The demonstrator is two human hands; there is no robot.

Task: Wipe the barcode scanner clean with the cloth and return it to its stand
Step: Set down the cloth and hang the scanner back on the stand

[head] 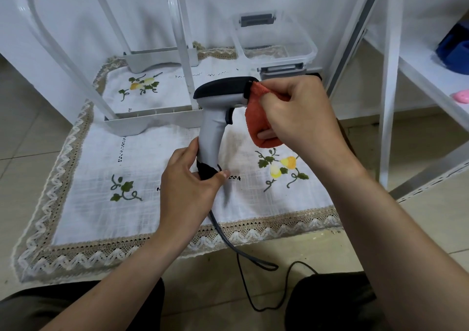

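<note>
I count one barcode scanner [220,107], one orange cloth [257,125] and my two hands. There is also one embroidered mat [83,214] with three stitched sprigs, one clear lidless box [308,42] with two grey latches at 1 o'clock, and one white frame [183,51] standing on the mat at 11 o'clock. A single grey cable [223,236] runs from the scanner's handle toward 6 o'clock and loops on the floor. At 3 o'clock a white shelf [421,75] carries one blue thing [454,49] and one pink thing [460,97], both cut off by the edge.

The scanner's front face is covered by the cloth and my fingers. A dark shape [316,77] peeks out past my right knuckles, and I cannot tell what it is. The cable's far end leaves view between my knees.

The scanner is held upright above the middle of the mat, its head pointing toward 3 o'clock. My left hand [193,178] comes in from 7 o'clock and wraps the bottom of the handle, thumb across the black end cap. My right hand [299,112] comes in from 4 o'clock, fingers curled round the bunched cloth, pressing it against the head's front end.
</note>
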